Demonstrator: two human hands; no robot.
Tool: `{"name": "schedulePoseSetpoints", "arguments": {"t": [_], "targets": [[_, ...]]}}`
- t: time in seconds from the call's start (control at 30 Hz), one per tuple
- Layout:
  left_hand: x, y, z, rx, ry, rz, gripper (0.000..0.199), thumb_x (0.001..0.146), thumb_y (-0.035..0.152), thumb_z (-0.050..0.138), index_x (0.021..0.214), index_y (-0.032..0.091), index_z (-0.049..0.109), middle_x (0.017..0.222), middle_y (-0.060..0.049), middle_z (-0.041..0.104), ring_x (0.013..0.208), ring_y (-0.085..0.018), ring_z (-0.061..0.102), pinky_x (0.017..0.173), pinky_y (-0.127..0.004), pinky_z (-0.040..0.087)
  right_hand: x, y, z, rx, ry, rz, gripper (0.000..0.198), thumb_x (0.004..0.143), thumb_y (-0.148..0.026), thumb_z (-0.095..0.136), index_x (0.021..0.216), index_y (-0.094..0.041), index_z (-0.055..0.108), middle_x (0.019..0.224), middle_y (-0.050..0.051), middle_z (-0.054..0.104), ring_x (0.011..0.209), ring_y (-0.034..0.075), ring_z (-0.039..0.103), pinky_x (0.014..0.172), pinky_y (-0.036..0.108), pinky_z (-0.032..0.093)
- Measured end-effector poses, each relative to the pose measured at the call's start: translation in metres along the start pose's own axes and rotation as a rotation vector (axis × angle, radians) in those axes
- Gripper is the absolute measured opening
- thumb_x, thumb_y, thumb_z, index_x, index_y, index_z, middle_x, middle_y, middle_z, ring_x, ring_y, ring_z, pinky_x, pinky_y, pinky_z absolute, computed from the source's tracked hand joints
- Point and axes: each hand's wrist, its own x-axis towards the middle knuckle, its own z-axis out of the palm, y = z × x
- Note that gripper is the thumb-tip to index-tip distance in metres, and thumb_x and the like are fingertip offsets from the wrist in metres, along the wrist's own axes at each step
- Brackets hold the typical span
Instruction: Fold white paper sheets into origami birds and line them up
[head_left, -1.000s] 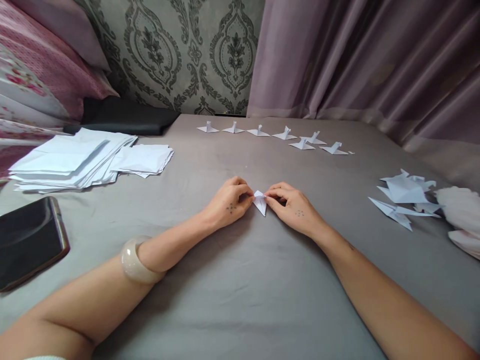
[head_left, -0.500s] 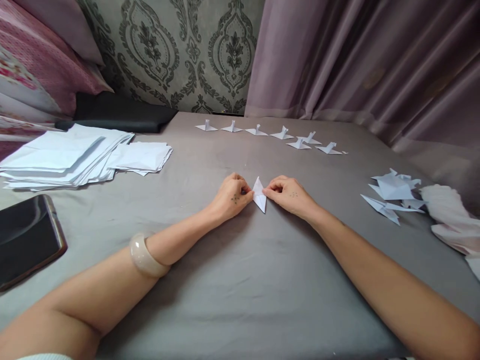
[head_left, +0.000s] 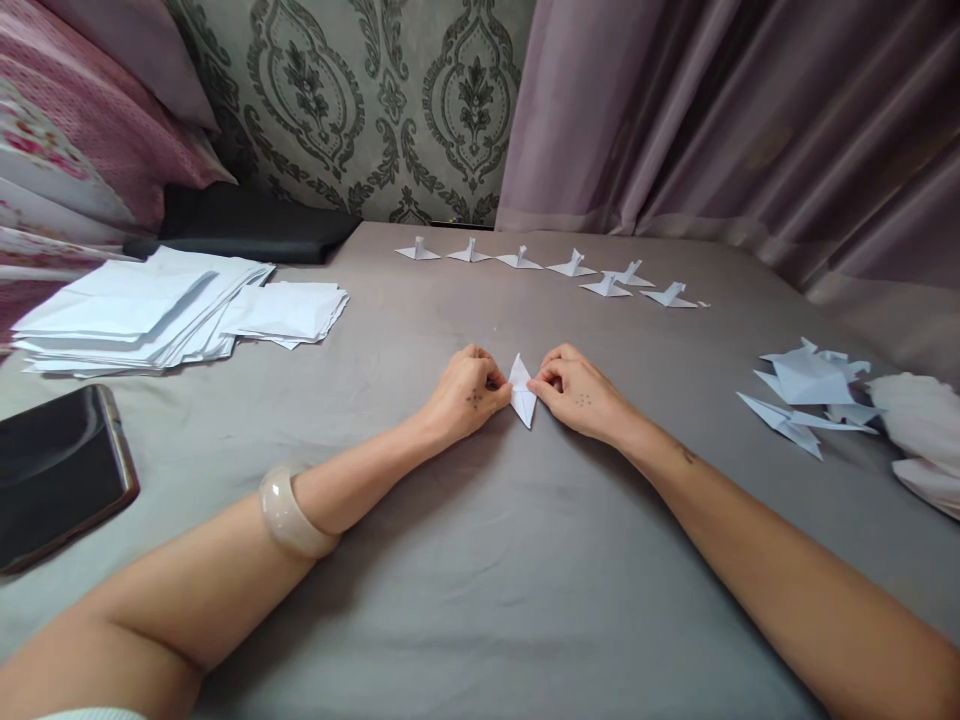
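Note:
A small diamond-shaped piece of folded white paper (head_left: 523, 402) is held between my two hands, near the middle of the grey cloth surface (head_left: 480, 570). My left hand (head_left: 471, 390) pinches its left edge between thumb and fingers. On the opposite edge, my right hand (head_left: 574, 390) pinches it the same way, fingers curled in. The paper's upper and lower points stay uncovered, while its side corners are hidden by my fingertips. A pale bangle (head_left: 294, 512) sits round my left forearm.
Several folded paper birds (head_left: 520, 258) stand in a row at the back. Stacked white paper (head_left: 112, 310) and a smaller stack (head_left: 289, 310) lie left, above a phone (head_left: 64, 475). Folded paper pieces (head_left: 810, 378) lie at right beside whitish cloth (head_left: 919, 420). Curtains (head_left: 637, 120) hang behind.
The view has shifted slightly, so the things at right sit further right. Both hands keep their pinch on the folded paper, with hardly any movement.

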Motion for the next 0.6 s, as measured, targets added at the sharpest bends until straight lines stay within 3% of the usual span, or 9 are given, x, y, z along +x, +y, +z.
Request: {"name": "schedulePoseSetpoints", "arguments": {"t": [0.07, 0.17, 0.3, 0.43, 0.6], "targets": [[-0.001, -0.002, 0.001, 0.048, 0.024, 0.029, 0.007, 0.079, 0.023, 0.059, 0.079, 0.016, 0.061, 0.092, -0.007, 0.056, 0.086, -0.020, 0.052, 0.078, -0.034, 0.046, 0.000, 0.000, -0.001, 0.023, 0.029, 0.031, 0.017, 0.079, -0.030, 0.059, 0.066, -0.020, 0.058, 0.094, 0.003, 0.058, 0.065, 0.011, 0.052, 0.065, 0.029, 0.041], [-0.002, -0.004, 0.002, 0.155, 0.055, 0.179, 0.014, 0.083, 0.017, 0.054, 0.096, 0.017, 0.059, 0.098, -0.008, 0.057, 0.088, -0.020, 0.050, 0.080, -0.034, 0.045, -0.001, 0.001, -0.002, 0.066, 0.090, 0.074, 0.013, 0.074, -0.033, 0.065, 0.072, -0.021, 0.060, 0.085, 0.001, 0.058, 0.064, 0.012, 0.051, 0.065, 0.029, 0.041], [-0.004, -0.004, 0.000, 0.279, -0.072, 0.381, 0.027, 0.090, 0.011, 0.038, 0.099, 0.017, 0.063, 0.099, -0.009, 0.061, 0.092, -0.021, 0.051, 0.083, -0.033, 0.044, -0.003, 0.005, -0.004, 0.125, 0.069, 0.035, 0.010, 0.076, -0.032, 0.063, 0.076, -0.022, 0.064, 0.080, 0.000, 0.060, 0.065, 0.013, 0.052, 0.066, 0.029, 0.041], [-0.005, 0.000, -0.002, 0.338, -0.153, 0.409, 0.033, 0.090, 0.009, 0.035, 0.098, 0.018, 0.066, 0.096, -0.009, 0.062, 0.094, -0.021, 0.054, 0.082, -0.032, 0.045, -0.008, 0.010, -0.002, 0.214, 0.105, 0.047, 0.013, 0.079, -0.025, 0.056, 0.083, -0.023, 0.068, 0.080, 0.000, 0.065, 0.064, 0.013, 0.055, 0.065, 0.028, 0.042], [-0.009, 0.005, -0.007, 0.441, -0.197, 0.442, 0.037, 0.087, 0.005, 0.034, 0.103, 0.017, 0.066, 0.096, -0.010, 0.062, 0.096, -0.021, 0.054, 0.082, -0.032, 0.048, -0.021, 0.006, 0.000, 0.060, 0.135, -0.187, 0.032, 0.080, -0.010, 0.046, 0.094, -0.024, 0.072, 0.093, 0.002, 0.067, 0.075, 0.014, 0.059, 0.067, 0.026, 0.043]]}}
